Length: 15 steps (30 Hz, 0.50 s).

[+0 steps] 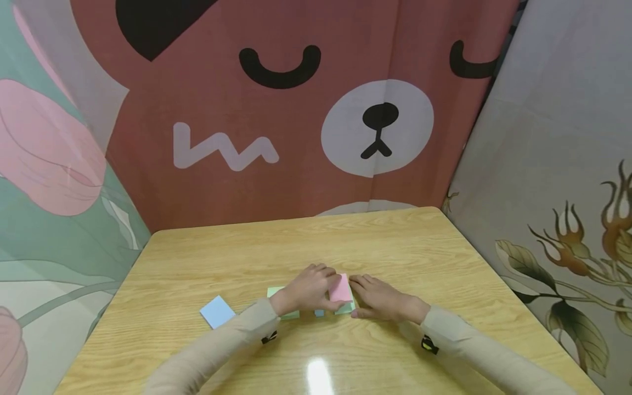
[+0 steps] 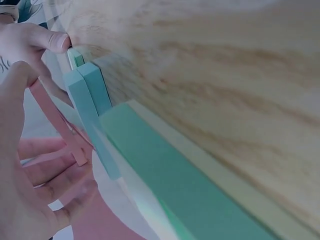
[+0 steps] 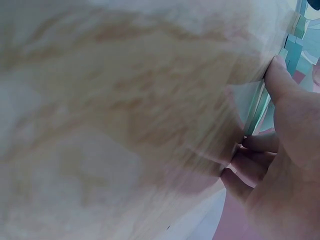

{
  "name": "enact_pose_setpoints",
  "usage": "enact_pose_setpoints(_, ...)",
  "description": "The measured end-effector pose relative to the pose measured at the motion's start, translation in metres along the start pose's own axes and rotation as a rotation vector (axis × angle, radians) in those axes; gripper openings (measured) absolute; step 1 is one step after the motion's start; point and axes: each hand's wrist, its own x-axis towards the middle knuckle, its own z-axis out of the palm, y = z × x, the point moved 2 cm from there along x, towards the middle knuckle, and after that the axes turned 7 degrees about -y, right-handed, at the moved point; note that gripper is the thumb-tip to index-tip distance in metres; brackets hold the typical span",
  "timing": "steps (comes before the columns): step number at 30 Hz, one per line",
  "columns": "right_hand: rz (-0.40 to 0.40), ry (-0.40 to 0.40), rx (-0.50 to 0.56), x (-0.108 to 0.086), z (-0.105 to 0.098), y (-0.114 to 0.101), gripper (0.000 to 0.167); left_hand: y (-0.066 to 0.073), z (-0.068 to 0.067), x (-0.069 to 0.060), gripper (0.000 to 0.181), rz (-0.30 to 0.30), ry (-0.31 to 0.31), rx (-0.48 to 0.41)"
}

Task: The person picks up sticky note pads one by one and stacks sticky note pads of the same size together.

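My left hand (image 1: pixel 307 288) pinches a pink sticky note pad (image 1: pixel 340 291) between thumb and fingers. In the left wrist view this pink pad (image 2: pixel 55 120) stands off the tabletop. Just under it in the head view is a small green sticky note pad (image 1: pixel 344 309). My right hand (image 1: pixel 380 299) holds that green pad by its ends, thumb at the near end and fingers at the far end, as the right wrist view shows of the pad (image 3: pixel 257 107). Blue pads (image 2: pixel 90 100) lie beside it, mostly hidden by my left hand in the head view.
Another green pad (image 1: pixel 291 315) lies under my left wrist, partly covered. Farther left, a light blue pad (image 1: pixel 218 311) rests turned at an angle on the wooden table (image 1: pixel 237 252). Printed curtains (image 1: pixel 296 192) hang behind the table and at both sides.
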Motion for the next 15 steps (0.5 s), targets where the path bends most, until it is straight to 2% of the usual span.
enact_pose_setpoints(9, -0.012, 0.007, 0.01, -0.001, -0.001, -0.001, 0.08, 0.006, 0.006, 0.006, 0.056, -0.023, -0.074, -0.01)
enact_pose_setpoints(15, -0.009, 0.012, 0.01, -0.001, -0.001, 0.0, 0.08, 0.007, 0.013, 0.008, 0.054, -0.003, -0.059, 0.031)
